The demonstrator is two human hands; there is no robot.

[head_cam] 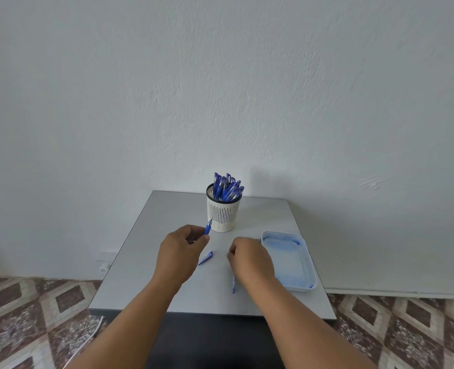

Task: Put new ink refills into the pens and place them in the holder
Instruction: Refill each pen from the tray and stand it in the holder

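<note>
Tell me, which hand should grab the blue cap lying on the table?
Probably the right hand: it seems to hold nothing, and the cap lies between both hands. The left hand already holds a pen.

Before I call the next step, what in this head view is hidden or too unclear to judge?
- Right hand: fingers curl down toward the table; its own back hides whether it holds anything.
- Pen in the left hand: only the tip end shows, the fist covers the rest.
- Blue piece by the right wrist: partly covered, too small to identify.
- Holder: pens overlap, count unclear.
- Tray: blue-stained; any thin refills not discernible.
</note>
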